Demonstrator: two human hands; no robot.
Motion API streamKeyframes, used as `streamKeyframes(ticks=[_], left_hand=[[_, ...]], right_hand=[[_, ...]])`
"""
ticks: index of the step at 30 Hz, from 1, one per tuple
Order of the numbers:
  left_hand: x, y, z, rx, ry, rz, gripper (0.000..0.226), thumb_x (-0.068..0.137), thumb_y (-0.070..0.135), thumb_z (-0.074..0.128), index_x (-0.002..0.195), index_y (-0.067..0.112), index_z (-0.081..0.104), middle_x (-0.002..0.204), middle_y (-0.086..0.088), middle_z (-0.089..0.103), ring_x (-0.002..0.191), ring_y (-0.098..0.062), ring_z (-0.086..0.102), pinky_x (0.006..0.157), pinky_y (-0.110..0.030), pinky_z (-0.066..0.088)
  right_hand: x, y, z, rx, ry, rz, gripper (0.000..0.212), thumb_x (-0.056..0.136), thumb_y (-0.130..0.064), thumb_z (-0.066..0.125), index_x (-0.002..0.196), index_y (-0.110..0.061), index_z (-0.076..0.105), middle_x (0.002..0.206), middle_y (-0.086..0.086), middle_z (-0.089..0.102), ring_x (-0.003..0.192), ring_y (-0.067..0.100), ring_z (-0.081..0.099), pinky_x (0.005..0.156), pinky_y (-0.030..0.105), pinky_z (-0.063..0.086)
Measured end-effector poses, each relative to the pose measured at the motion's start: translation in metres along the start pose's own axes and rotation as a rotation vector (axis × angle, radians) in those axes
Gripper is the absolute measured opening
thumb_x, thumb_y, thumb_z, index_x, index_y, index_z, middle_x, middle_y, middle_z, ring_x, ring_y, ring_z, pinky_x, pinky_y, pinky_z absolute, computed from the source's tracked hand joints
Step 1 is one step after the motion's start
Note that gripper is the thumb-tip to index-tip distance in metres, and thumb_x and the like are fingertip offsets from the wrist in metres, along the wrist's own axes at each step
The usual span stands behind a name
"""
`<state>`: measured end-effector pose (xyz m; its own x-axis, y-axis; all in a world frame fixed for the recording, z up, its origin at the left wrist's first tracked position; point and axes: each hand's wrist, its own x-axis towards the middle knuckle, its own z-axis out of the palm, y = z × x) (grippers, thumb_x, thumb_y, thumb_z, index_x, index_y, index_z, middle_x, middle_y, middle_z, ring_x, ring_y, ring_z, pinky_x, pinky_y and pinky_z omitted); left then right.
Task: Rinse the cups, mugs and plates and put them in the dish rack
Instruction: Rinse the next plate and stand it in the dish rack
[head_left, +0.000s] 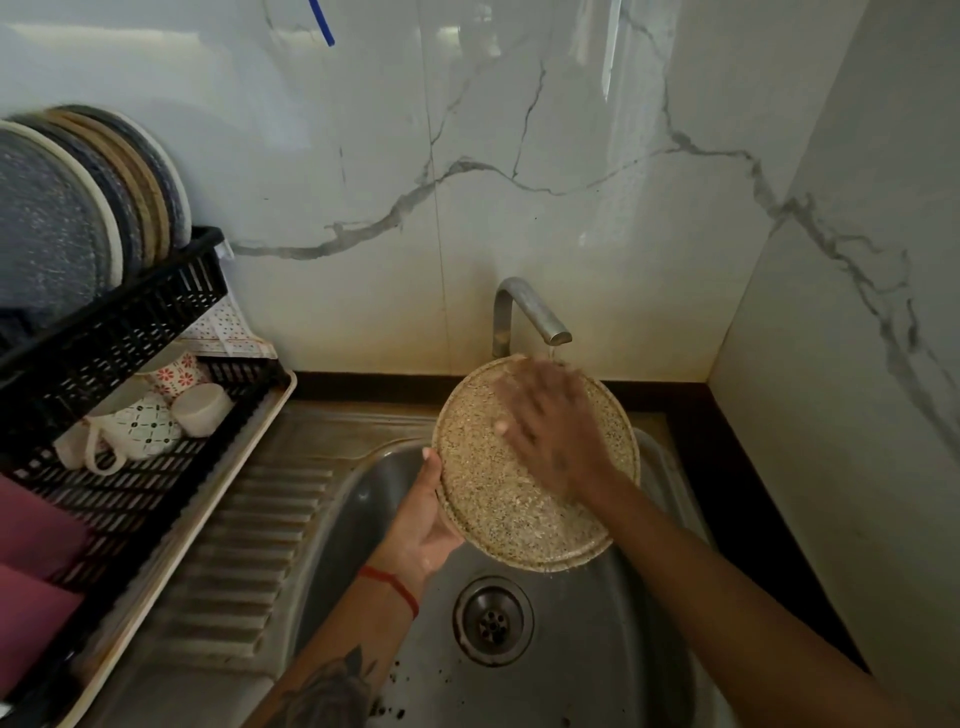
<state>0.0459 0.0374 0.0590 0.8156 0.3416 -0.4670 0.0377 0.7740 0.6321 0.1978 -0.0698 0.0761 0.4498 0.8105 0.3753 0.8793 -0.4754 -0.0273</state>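
A speckled tan plate (511, 499) is tilted over the sink (597, 649), its top edge under the running tap (530, 312). The left hand (423, 525) grips its rim at 8 o'clock, while the right hand (550, 431) lies flat and released on its face. At 9 o'clock, the black dish rack (135, 332) holds upright plates (78, 208) and mugs (150, 421).

plates standing in rack (104, 332), far left of hands: five showing (57, 228) | speckled plate sitting under hands: one (498, 499) | mugs lying in rack: three showing (140, 426)
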Motion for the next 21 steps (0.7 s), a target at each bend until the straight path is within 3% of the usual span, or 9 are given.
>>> streamKeyframes(ticks=[3, 5, 7, 10, 13, 15, 18, 21], left_hand=[[0.001, 0.000, -0.007, -0.019, 0.003, 0.013, 0.053, 0.094, 0.055, 0.034, 0.119, 0.014, 0.058, 0.108, -0.014, 0.071, 0.101, -0.030, 0.062, 0.075, -0.049, 0.050], [0.000, -0.004, -0.004, -0.041, -0.013, -0.003, 0.051, 0.095, 0.054, 0.035, 0.119, 0.014, 0.057, 0.109, -0.014, 0.070, 0.103, -0.031, 0.062, 0.075, -0.051, 0.050], [0.001, -0.008, 0.004, -0.058, -0.018, -0.026, 0.052, 0.096, 0.052, 0.036, 0.126, 0.013, 0.055, 0.119, -0.016, 0.066, 0.108, -0.032, 0.060, 0.078, -0.053, 0.048], [0.003, -0.011, 0.014, -0.040, -0.033, -0.014, 0.050, 0.098, 0.048, 0.035, 0.131, 0.016, 0.053, 0.117, -0.014, 0.068, 0.101, -0.029, 0.067, 0.077, -0.050, 0.051], [0.003, -0.009, 0.014, -0.031, -0.007, -0.005, 0.046, 0.100, 0.045, 0.034, 0.134, 0.017, 0.050, 0.114, -0.016, 0.069, 0.095, -0.029, 0.070, 0.071, -0.049, 0.054], [0.000, -0.006, 0.012, -0.050, 0.032, -0.020, 0.047, 0.101, 0.044, 0.035, 0.136, 0.015, 0.047, 0.122, -0.018, 0.063, 0.099, -0.032, 0.065, 0.070, -0.053, 0.051], [-0.001, -0.004, 0.002, -0.072, 0.098, -0.008, 0.048, 0.101, 0.043, 0.035, 0.139, 0.015, 0.044, 0.133, -0.017, 0.055, 0.104, -0.032, 0.057, 0.072, -0.055, 0.047], [-0.002, -0.008, 0.006, -0.074, 0.093, -0.002, 0.046, 0.101, 0.044, 0.035, 0.136, 0.016, 0.046, 0.133, -0.016, 0.056, 0.101, -0.031, 0.059, 0.069, -0.054, 0.047]], right_hand=[[-0.008, 0.030, -0.003, 0.187, -0.005, 0.350, 0.068, 0.095, -0.061, 0.007, 0.153, -0.027, -0.001, 0.160, 0.008, -0.007, 0.147, 0.027, -0.010, 0.118, 0.046, -0.007], [-0.009, 0.022, -0.001, 0.196, 0.005, 0.432, 0.074, 0.093, -0.062, 0.008, 0.153, -0.021, 0.000, 0.159, 0.012, -0.008, 0.146, 0.028, -0.011, 0.118, 0.045, -0.006], [-0.009, -0.004, 0.001, 0.143, 0.013, 0.302, 0.073, 0.095, -0.060, 0.013, 0.153, -0.019, 0.000, 0.159, 0.012, -0.007, 0.146, 0.029, -0.011, 0.119, 0.045, -0.003], [-0.017, -0.048, 0.013, 0.006, -0.017, -0.114, 0.060, 0.100, -0.044, 0.017, 0.152, -0.015, 0.013, 0.160, 0.011, 0.009, 0.147, 0.029, 0.000, 0.119, 0.048, 0.009], [-0.019, -0.044, 0.014, -0.056, -0.006, -0.198, 0.057, 0.101, -0.045, 0.013, 0.152, -0.019, 0.012, 0.160, 0.007, 0.009, 0.147, 0.027, 0.001, 0.118, 0.045, 0.000], [-0.019, -0.018, 0.011, -0.063, 0.006, -0.042, 0.063, 0.099, -0.055, 0.009, 0.153, -0.024, 0.004, 0.160, 0.007, -0.001, 0.147, 0.028, -0.005, 0.118, 0.044, -0.006], [-0.026, 0.029, 0.004, 0.068, -0.007, 0.336, 0.071, 0.094, -0.061, 0.007, 0.153, -0.023, -0.003, 0.159, 0.009, -0.010, 0.147, 0.026, -0.011, 0.119, 0.046, -0.007], [-0.031, 0.020, 0.003, 0.125, -0.004, 0.437, 0.075, 0.092, -0.062, 0.005, 0.153, -0.018, -0.005, 0.159, 0.013, -0.010, 0.145, 0.026, -0.014, 0.119, 0.044, -0.006]])
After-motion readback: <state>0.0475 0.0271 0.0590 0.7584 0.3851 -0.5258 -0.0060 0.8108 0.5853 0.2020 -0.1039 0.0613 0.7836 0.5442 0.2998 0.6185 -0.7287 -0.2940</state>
